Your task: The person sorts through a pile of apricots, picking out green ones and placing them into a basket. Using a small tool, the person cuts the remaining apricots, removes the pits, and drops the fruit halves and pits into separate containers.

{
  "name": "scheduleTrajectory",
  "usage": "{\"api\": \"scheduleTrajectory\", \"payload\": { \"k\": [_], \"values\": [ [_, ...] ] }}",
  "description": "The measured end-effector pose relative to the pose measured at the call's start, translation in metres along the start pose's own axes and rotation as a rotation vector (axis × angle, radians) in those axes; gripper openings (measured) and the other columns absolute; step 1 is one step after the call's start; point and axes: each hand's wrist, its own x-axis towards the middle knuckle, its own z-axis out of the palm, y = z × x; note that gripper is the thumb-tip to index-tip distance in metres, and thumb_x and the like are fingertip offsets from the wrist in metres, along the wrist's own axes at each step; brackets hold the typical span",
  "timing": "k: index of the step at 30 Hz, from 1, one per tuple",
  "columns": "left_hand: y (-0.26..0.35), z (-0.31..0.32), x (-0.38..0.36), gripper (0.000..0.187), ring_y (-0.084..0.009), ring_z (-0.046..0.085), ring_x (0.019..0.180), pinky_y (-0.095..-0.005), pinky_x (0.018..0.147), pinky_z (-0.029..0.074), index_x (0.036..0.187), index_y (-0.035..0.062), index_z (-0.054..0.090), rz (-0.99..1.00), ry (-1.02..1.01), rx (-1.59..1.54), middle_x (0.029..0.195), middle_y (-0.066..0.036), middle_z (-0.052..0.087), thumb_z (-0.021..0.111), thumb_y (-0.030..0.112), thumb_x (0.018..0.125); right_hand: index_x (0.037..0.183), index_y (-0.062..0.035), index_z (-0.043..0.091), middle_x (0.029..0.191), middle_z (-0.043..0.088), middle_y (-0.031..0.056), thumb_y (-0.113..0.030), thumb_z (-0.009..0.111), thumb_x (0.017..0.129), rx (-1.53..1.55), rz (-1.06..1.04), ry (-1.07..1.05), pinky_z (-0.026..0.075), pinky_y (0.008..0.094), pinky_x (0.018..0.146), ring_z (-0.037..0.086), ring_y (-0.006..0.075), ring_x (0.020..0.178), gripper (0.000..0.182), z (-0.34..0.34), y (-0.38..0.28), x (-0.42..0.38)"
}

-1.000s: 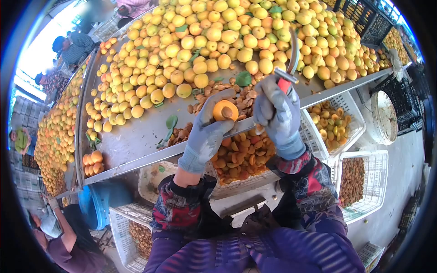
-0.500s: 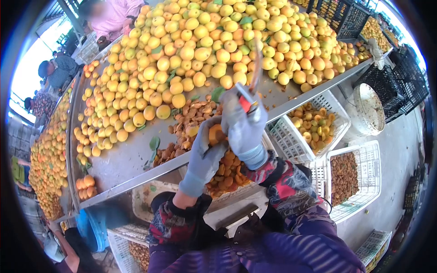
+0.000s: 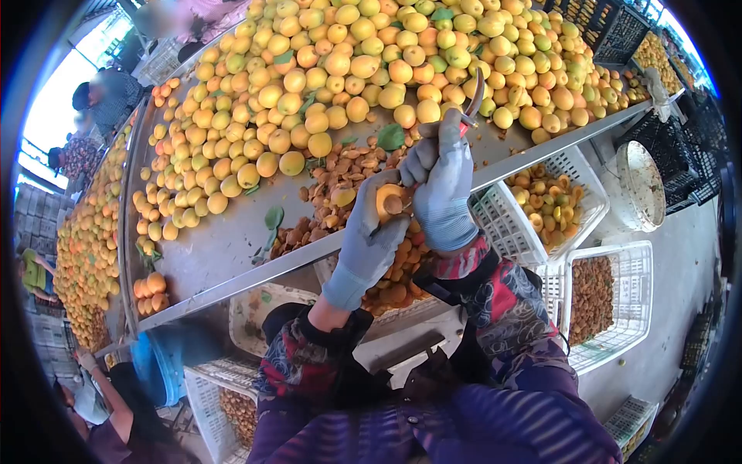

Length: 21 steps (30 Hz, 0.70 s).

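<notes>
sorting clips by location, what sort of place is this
Probably a fruit-processing shed: yellow-orange fruit is heaped on a metal worktable, a white crate on the floor holds what look like brown pits, and a gloved right hand holds a curved knife.

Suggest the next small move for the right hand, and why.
Probably ease the pit out with the right hand: it sits exposed in the cut apricot the left hand holds, the right hand is close by, and its curved knife points away.
</notes>
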Motion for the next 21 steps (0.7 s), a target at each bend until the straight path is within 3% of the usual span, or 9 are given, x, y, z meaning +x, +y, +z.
{"api": "scheduleTrajectory", "payload": {
  "k": [5, 9, 11, 13, 16, 19, 21],
  "values": [
    [0.0, -0.003, 0.001, 0.051, -0.0113, 0.048, 0.102, -0.0247, 0.088, 0.042, 0.129, 0.0032, 0.044, 0.016, 0.013, 0.053, 0.115, -0.004, 0.05, 0.059, 0.003, 0.08, 0.076, -0.0146, 0.044, 0.053, 0.023, -0.007, -0.05, 0.055, 0.092, 0.125, 0.122, 0.037, 0.021, 0.0264, 0.043, 0.022, 0.0078, 0.043, 0.04, -0.01, 0.008, 0.008],
    [0.001, -0.003, 0.002, 0.051, -0.0127, 0.048, 0.105, -0.0262, 0.09, 0.041, 0.13, 0.0031, 0.045, 0.09, -0.009, 0.093, 0.116, -0.005, 0.05, 0.06, 0.007, 0.082, 0.081, -0.0129, 0.044, 0.053, 0.025, -0.0057, -0.053, 0.059, 0.088, 0.191, 0.101, 0.006, 0.024, 0.0296, 0.042, 0.027, 0.0104, 0.042, 0.043, -0.022, 0.017, 0.015],
    [0.0, -0.002, 0.002, 0.049, -0.0139, 0.047, 0.106, -0.0269, 0.092, 0.041, 0.13, 0.003, 0.045, 0.153, 0.001, 0.154, 0.117, -0.006, 0.05, 0.06, 0.009, 0.084, 0.079, -0.0136, 0.043, 0.054, 0.027, -0.006, -0.053, 0.059, 0.088, 0.282, 0.2, 0.144, 0.025, 0.0297, 0.043, 0.028, 0.0108, 0.043, 0.044, -0.023, 0.018, 0.017],
    [0.0, 0.0, 0.003, 0.047, -0.0151, 0.047, 0.108, -0.0277, 0.093, 0.04, 0.13, 0.0029, 0.045, 0.21, 0.013, 0.214, 0.117, -0.006, 0.05, 0.06, 0.01, 0.085, 0.077, -0.0147, 0.042, 0.055, 0.027, -0.0062, -0.054, 0.059, 0.087, 0.289, 0.194, 0.151, 0.026, 0.0291, 0.044, 0.029, 0.0111, 0.044, 0.044, -0.019, 0.016, 0.017],
    [-0.002, -0.001, 0.002, 0.042, -0.0145, 0.053, 0.098, -0.0264, 0.085, 0.044, 0.129, 0.0028, 0.046, 0.103, 0.041, 0.158, 0.11, -0.005, 0.054, 0.056, 0.013, 0.09, 0.083, -0.0117, 0.049, 0.058, 0.027, -0.0073, -0.049, 0.057, 0.091, 0.333, 0.212, 0.161, 0.026, 0.0258, 0.047, 0.027, 0.0076, 0.048, 0.039, -0.02, 0.013, 0.018],
    [-0.01, -0.006, 0.006, 0.039, -0.0096, 0.053, 0.088, -0.0216, 0.078, 0.046, 0.129, 0.0016, 0.044, -0.015, 0.03, -0.05, 0.106, -0.004, 0.054, 0.056, 0.017, 0.095, 0.086, -0.0073, 0.053, 0.057, 0.026, -0.0075, -0.048, 0.058, 0.09, 0.353, 0.146, -0.006, 0.025, 0.0249, 0.047, 0.026, 0.0071, 0.048, 0.041, -0.03, 0.006, 0.023],
    [-0.01, -0.012, 0.01, 0.035, -0.0055, 0.052, 0.071, -0.0186, 0.061, 0.045, 0.125, 0.0027, 0.05, -0.09, 0.08, -0.197, 0.094, -0.002, 0.057, 0.055, 0.023, 0.097, 0.083, -0.0081, 0.053, 0.057, 0.024, -0.0078, -0.046, 0.057, 0.091, 0.223, 0.088, -0.106, 0.024, 0.0243, 0.047, 0.026, 0.007, 0.047, 0.039, -0.03, 0.001, 0.021]
  ]
}}
